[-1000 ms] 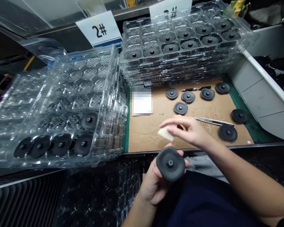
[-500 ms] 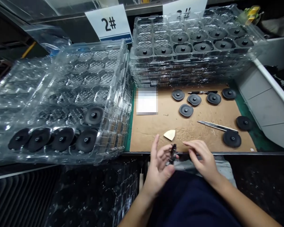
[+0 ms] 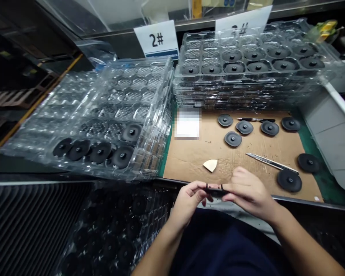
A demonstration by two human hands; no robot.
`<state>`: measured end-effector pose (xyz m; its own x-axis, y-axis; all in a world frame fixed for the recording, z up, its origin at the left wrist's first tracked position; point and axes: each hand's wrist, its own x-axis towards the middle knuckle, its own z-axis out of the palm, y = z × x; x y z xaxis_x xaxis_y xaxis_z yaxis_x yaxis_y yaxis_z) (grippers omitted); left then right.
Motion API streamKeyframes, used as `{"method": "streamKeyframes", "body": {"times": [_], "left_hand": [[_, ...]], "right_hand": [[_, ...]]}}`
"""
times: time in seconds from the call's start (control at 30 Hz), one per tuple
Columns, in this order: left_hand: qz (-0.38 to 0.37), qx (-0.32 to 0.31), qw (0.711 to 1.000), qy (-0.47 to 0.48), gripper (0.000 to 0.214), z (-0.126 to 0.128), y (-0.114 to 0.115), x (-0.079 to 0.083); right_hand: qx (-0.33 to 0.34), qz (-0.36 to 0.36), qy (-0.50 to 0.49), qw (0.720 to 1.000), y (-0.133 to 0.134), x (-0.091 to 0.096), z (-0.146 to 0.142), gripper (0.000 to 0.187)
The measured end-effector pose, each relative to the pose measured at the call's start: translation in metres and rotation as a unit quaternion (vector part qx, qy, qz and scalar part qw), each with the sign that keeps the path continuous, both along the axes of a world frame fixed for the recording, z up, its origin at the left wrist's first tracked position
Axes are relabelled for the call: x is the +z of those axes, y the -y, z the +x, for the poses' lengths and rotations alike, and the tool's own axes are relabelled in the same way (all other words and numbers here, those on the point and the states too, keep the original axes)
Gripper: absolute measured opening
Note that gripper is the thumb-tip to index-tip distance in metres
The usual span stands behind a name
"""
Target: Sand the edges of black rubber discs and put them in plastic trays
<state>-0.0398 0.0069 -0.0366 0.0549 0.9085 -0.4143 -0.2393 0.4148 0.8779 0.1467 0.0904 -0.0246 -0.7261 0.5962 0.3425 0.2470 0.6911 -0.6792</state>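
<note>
The left grip and right grip have come together and now pinch a small black plastic piece between their fingertips. Both are nearly closed on it, and the piece lies crosswise just above the front edge of the worktop, with two small tabs standing up from it.

Beyond the hands, a pale wedge-shaped pad lies on a brown cardboard sheet, near but not touching either hand. To the right, a utility knife lies slanted, its end close to a black rubber disc. More discs and a pen sit further back.

A clear plastic tray with a row of discs sits to the left, its near corner close to the left grip. A tall tray stack rises behind the cardboard. Open cardboard remains directly ahead of the hands, while the worktop edge runs right below them.
</note>
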Motion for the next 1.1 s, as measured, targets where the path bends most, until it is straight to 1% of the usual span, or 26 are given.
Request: {"method": "streamKeyframes", "body": {"times": [0.07, 0.1, 0.13, 0.2, 0.27, 0.3, 0.33, 0.4, 0.47, 0.5, 0.57, 0.6, 0.67, 0.73, 0.77, 0.83, 0.93, 1.0, 1.03, 1.1], "left_hand": [[-0.038, 0.006, 0.999, -0.011, 0.048, -0.003, 0.010, -0.007], [-0.060, 0.009, 0.998, -0.021, 0.048, -0.007, 0.019, -0.011], [-0.084, 0.015, 0.996, -0.036, 0.045, -0.013, 0.029, -0.016], [-0.140, 0.042, 0.985, -0.087, 0.035, -0.033, 0.056, -0.022], [-0.204, 0.103, 0.960, -0.160, 0.026, -0.064, 0.094, -0.022], [-0.235, 0.147, 0.939, -0.203, 0.025, -0.083, 0.117, -0.019], [-0.263, 0.199, 0.911, -0.250, 0.027, -0.101, 0.142, -0.013], [-0.313, 0.295, 0.836, -0.342, 0.030, -0.136, 0.200, 0.005], [-0.356, 0.366, 0.753, -0.415, 0.034, -0.160, 0.258, 0.024], [-0.377, 0.386, 0.717, -0.442, 0.033, -0.168, 0.286, 0.032], [-0.418, 0.404, 0.660, -0.476, 0.033, -0.179, 0.333, 0.042], [-0.440, 0.406, 0.637, -0.486, 0.032, -0.183, 0.352, 0.044], [-0.473, 0.404, 0.603, -0.499, 0.032, -0.190, 0.379, 0.040], [-0.491, 0.397, 0.584, -0.509, 0.033, -0.198, 0.395, 0.028], [-0.494, 0.392, 0.581, -0.514, 0.033, -0.203, 0.400, 0.019], [-0.486, 0.380, 0.585, -0.527, 0.033, -0.213, 0.403, 0.001], [-0.446, 0.366, 0.603, -0.552, 0.033, -0.226, 0.399, -0.028], [-0.409, 0.368, 0.609, -0.572, 0.032, -0.230, 0.397, -0.043], [-0.391, 0.374, 0.607, -0.582, 0.032, -0.230, 0.397, -0.049], [-0.354, 0.395, 0.592, -0.606, 0.032, -0.227, 0.400, -0.057]], "right_hand": [[-0.029, -0.068, -0.014, 0.997, 0.013, -0.005, -0.014, 0.035], [-0.035, -0.086, -0.015, 0.996, 0.020, -0.009, -0.020, 0.040], [-0.028, -0.093, -0.016, 0.995, 0.028, -0.015, -0.025, 0.041], [0.016, -0.096, -0.023, 0.995, 0.038, -0.028, -0.031, 0.034], [0.076, -0.087, -0.015, 0.993, 0.038, -0.045, -0.029, 0.026], [0.100, -0.075, 0.009, 0.992, 0.034, -0.054, -0.028, 0.024], [0.116, -0.060, 0.048, 0.990, 0.028, -0.065, -0.026, 0.025], [0.132, -0.039, 0.146, 0.980, 0.013, -0.084, -0.022, 0.032], [0.141, -0.058, 0.226, 0.962, 0.000, -0.100, -0.018, 0.038], [0.146, -0.078, 0.253, 0.953, -0.005, -0.105, -0.017, 0.040], [0.148, -0.116, 0.295, 0.937, -0.009, -0.110, -0.015, 0.044], [0.143, -0.129, 0.313, 0.930, -0.009, -0.110, -0.015, 0.046], [0.129, -0.143, 0.336, 0.922, -0.006, -0.108, -0.016, 0.049], [0.115, -0.149, 0.341, 0.921, -0.002, -0.103, -0.019, 0.051], [0.106, -0.151, 0.338, 0.923, 0.001, -0.102, -0.020, 0.052], [0.086, -0.154, 0.333, 0.926, 0.004, -0.099, -0.023, 0.053], [0.054, -0.154, 0.330, 0.930, 0.008, -0.099, -0.025, 0.055], [0.041, -0.149, 0.323, 0.934, 0.010, -0.102, -0.024, 0.055], [0.037, -0.146, 0.317, 0.936, 0.012, -0.104, -0.022, 0.054], [0.036, -0.137, 0.309, 0.941, 0.015, -0.107, -0.018, 0.051]]}}
